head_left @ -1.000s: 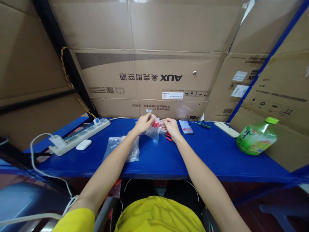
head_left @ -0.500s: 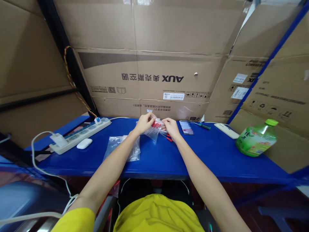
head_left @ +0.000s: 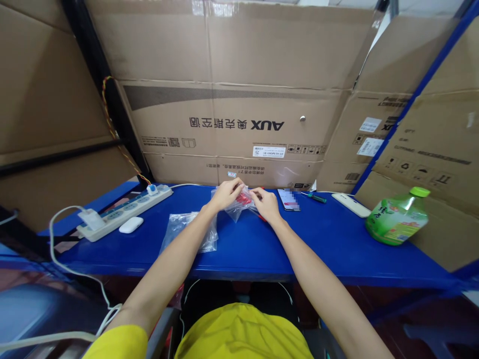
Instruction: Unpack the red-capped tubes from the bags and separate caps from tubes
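Between my hands is a clear plastic bag (head_left: 236, 210) with red things (head_left: 244, 198) in it, too small to make out. My left hand (head_left: 226, 193) pinches the bag's left side near its upper edge. On the other side, my right hand (head_left: 265, 203) grips the bag with thumb and fingers together. A thin red-ended item (head_left: 260, 216) lies under my right hand, mostly covered. Flat on the blue table (head_left: 318, 244), partly behind my left forearm, are more clear plastic bags (head_left: 207, 239).
A power strip (head_left: 127, 209) with plugs and a white earbud case (head_left: 130, 225) are at the left. To the right are a phone (head_left: 288, 199), a green screwdriver (head_left: 317, 198), a white flat device (head_left: 351, 204) and a green bottle (head_left: 397, 219). Cardboard (head_left: 168, 109) walls the back.
My hands have shifted slightly at the bag, and the right one now covers more of the red-ended item. The view has tilted up a little. Other things stay in place.
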Tool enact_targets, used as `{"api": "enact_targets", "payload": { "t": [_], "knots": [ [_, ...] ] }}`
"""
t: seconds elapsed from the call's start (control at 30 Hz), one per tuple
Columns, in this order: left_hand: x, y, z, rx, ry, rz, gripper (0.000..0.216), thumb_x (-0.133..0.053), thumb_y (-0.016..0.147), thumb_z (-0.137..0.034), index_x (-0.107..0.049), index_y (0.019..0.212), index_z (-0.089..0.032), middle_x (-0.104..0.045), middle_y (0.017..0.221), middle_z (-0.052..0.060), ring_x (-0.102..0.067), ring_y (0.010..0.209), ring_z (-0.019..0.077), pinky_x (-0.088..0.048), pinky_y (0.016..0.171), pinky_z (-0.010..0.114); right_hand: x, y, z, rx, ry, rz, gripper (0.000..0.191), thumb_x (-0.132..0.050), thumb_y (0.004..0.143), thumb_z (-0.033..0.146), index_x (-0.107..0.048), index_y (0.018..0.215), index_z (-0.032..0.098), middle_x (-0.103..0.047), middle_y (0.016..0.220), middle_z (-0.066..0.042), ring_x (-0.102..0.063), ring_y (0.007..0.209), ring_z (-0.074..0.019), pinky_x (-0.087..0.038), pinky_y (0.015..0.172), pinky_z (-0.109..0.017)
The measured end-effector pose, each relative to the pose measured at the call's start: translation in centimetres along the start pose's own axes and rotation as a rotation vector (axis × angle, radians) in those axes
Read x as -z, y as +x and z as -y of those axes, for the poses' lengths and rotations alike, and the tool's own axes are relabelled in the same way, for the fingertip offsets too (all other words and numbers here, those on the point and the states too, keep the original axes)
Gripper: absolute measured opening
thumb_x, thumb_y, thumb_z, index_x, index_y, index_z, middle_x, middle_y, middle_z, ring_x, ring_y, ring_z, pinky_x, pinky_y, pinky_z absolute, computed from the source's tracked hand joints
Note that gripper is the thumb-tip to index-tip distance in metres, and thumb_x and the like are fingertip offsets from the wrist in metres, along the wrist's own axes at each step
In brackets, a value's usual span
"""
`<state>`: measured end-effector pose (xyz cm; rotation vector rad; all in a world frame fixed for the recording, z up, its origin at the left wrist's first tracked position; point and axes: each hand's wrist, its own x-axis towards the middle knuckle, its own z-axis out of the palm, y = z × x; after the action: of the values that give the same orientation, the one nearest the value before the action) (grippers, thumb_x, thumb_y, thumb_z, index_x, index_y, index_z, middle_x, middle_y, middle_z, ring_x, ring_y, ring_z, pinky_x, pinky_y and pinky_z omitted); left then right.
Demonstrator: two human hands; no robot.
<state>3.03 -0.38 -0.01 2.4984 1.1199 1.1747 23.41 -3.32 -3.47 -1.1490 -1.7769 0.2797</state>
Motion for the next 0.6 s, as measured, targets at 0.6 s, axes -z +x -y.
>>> {"api": "enact_targets", "payload": {
  "t": [0.6],
  "knots": [
    [-0.05, -0.22, -1.03, 0.057, 0.003, -0.075, 0.024, -0.048, 0.103, -0.043, -0.059, 0.106, -0.021, -0.071, 0.1, 0.005, -0.063, 0.083, 0.019, -0.045, 0.076, 0.03, -0.83, -0.16, 0.68, -0.061, 0.269, -0.055, 0.028, -0.054, 0.096, 0.042, -0.07, 0.086, 0.021, -0.076, 0.077, -0.002, -0.071, 0.072, -0.0194, -0.049, 0.069, -0.026]
  ]
}}
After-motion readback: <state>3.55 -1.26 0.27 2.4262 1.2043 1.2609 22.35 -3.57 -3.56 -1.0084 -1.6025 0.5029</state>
